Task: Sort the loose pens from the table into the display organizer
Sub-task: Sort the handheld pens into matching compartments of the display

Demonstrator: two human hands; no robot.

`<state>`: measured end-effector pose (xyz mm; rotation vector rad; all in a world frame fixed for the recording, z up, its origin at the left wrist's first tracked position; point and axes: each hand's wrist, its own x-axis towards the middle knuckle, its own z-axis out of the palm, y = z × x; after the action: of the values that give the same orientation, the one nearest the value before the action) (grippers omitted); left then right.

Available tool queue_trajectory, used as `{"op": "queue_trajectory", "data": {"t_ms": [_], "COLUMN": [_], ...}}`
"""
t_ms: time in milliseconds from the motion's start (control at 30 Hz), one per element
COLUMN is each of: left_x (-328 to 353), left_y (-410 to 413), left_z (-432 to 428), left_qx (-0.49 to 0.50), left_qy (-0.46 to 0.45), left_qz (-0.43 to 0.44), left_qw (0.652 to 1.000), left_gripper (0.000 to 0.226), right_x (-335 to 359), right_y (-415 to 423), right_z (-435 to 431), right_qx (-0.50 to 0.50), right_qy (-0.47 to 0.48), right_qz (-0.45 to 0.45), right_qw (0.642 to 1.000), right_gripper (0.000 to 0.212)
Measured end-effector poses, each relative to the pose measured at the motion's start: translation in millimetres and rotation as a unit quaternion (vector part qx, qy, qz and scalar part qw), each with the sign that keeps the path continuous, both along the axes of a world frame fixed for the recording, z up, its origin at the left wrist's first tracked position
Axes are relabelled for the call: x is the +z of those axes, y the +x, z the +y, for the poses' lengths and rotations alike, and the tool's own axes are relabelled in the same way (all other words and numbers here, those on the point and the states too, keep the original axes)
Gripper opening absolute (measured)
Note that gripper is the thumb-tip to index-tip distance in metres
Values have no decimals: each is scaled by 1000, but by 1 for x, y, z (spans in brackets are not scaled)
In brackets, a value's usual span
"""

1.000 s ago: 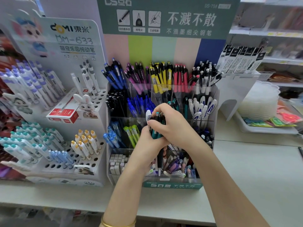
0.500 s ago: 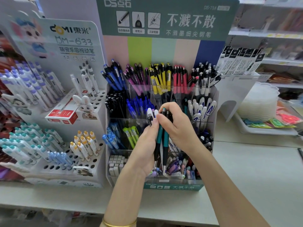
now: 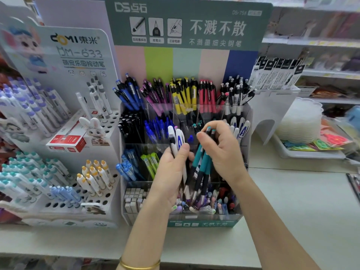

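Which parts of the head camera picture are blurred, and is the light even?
Head view: the right hand and the teal pens it pinches are smeared; the shelves at the right edge are soft; the green sign reads sharply; the light is even, without hard shadows.

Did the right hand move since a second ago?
Yes. The right hand, pinching the teal pens, has shifted right, away from the left hand holding white pens, toward the organizer's white-and-blue pens.

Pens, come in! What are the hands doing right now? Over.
Left hand grips white pens. Right hand pinches teal pens. Both in front of organizer, nothing between.
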<state>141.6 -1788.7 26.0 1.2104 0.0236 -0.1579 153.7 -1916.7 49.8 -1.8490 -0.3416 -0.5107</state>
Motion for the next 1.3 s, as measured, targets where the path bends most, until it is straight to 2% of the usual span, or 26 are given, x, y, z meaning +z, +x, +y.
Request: {"op": "queue_trajectory", "data": {"t_ms": [100,133,267,467,567,700,767,967,1033,1133,1200,1300], "left_x": [-3,-3,-4,-5,-3,-4,-4,-4,-3,-4,-3,-3], "left_y": [7,8,8,6,3,2,2,2,2,3,3,2], "left_z": [6,7,6,6,8,14,18,23,25,26,27,29], "left_qx": [62,64,33,-16,-33,-61,-71,-100,-113,-129,-136,-145], "left_qy": [95,93,112,99,96,74,63,29,0,-51,-70,-61], "left_qz": [-48,-55,-81,-89,-96,-92,-96,-106,-106,-104,-99,-104], "left_qw": [992,992,990,991,990,991,991,989,988,985,983,982], "left_gripper": [20,19,14,6,3,3,5,11,19,25,31,19], "right_x": [15,20,33,32,21,6,3,8,13,16,18,28], "right_y": [2,3,17,46,55,57,54,41,39,38,33,18], "right_z": [-17,-21,-23,-11,-2,6,11,17,16,17,16,13], "right_qx": [-101,-135,-247,-311,-319,-370,-389,-324,-293,-242,-249,-266], "right_qy": [5,-2,-55,-206,-285,-419,-447,-509,-508,-503,-466,-386], "right_qz": [-68,-107,-238,-312,-288,-145,-87,33,64,112,108,14], "right_qw": [993,985,938,874,857,817,801,797,808,822,842,883], "right_gripper": [8,7,23,26,25,23,22,17,15,24,33,31]}}
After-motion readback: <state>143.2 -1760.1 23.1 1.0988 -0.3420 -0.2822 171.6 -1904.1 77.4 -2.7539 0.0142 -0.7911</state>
